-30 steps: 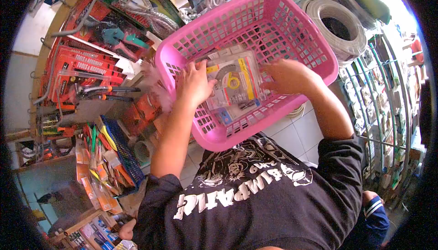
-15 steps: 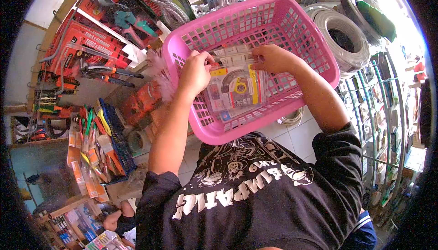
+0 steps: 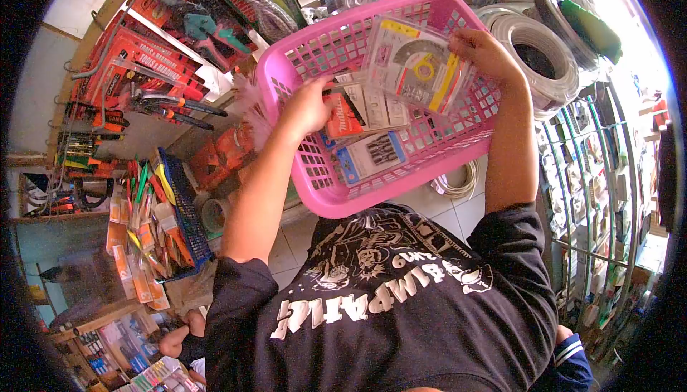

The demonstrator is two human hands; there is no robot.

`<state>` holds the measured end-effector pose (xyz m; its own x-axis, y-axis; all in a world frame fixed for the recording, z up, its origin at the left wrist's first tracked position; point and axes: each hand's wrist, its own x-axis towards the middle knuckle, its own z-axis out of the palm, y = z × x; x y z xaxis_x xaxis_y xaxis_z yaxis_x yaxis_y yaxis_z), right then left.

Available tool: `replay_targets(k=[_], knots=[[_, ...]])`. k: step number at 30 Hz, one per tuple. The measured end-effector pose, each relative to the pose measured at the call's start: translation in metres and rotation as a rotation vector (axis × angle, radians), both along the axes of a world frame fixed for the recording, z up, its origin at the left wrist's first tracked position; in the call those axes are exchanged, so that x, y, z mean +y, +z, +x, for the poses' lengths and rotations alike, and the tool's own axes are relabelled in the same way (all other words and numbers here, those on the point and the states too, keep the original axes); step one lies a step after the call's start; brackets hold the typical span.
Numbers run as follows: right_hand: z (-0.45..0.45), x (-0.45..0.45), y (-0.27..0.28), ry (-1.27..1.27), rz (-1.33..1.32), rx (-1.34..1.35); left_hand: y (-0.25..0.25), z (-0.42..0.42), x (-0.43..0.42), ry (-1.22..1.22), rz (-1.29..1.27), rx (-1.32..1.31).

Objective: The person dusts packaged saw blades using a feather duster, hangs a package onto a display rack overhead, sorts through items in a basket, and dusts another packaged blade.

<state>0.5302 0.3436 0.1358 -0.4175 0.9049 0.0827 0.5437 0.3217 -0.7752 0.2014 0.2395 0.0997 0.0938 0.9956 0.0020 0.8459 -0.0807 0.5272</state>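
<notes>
In my right hand (image 3: 483,55) is a clear plastic pack with a round cutting disc (image 3: 422,70) and yellow labels, raised over the right part of a pink plastic basket (image 3: 329,206). My left hand (image 3: 308,110) reaches over the basket's left side. Its fingers are closed at the edge of a red Makita packet (image 3: 346,116), which lies with other clear packs. Below that, on the basket's bottom, rests a blue-edged pack of dark bits (image 3: 372,156). The fingertips of my left hand are partly hidden.
Pliers (image 3: 172,109) and red tool packs (image 3: 143,55) hang at the left. A blue basket of paintbrushes (image 3: 189,213) stands below them. Coiled hoses (image 3: 533,55) lie at the right, beside a wire rack (image 3: 587,206) of goods. A person's blue sleeve (image 3: 572,363) shows lower right.
My right hand has lifted the cutting disc pack up and to the right, off the other packs. The red Makita packet and the pack of bits now show. My left hand has barely moved.
</notes>
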Motion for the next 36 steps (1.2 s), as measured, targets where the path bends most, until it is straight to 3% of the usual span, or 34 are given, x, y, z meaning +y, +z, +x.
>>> replay_targets(k=[7, 13, 17, 20, 23, 26, 29, 32, 36], knots=[[-0.003, -0.003, 0.005, -0.161, 0.062, -0.008, 0.006, 0.018, -0.006, -0.174, -0.243, 0.494], [0.002, 0.005, -0.005, -0.26, 0.115, -0.113, 0.015, 0.05, -0.005, -0.257, -0.233, 0.808], [0.008, 0.007, -0.006, -0.26, 0.157, -0.301, 0.003, 0.053, 0.001, -0.231, -0.164, 0.727], [0.017, 0.01, -0.014, -0.257, 0.125, -0.27, 0.015, 0.049, 0.002, -0.252, -0.183, 0.582], [0.006, 0.002, 0.003, -0.312, -0.072, -0.388, 0.018, 0.039, 0.007, -0.3, -0.139, 0.471], [0.012, 0.015, -0.012, -0.269, -0.028, -0.539, 0.012, 0.035, 0.008, -0.296, -0.121, 0.441], [-0.004, 0.005, -0.014, -0.356, -0.066, -0.76, 0.015, 0.043, 0.003, -0.238, -0.181, 0.489], [-0.017, -0.005, -0.003, -0.339, -0.142, -0.809, 0.013, 0.048, -0.001, -0.255, -0.174, 0.636], [-0.03, -0.009, -0.004, -0.307, -0.157, -0.881, 0.01, 0.05, 0.005, -0.242, -0.179, 0.595]])
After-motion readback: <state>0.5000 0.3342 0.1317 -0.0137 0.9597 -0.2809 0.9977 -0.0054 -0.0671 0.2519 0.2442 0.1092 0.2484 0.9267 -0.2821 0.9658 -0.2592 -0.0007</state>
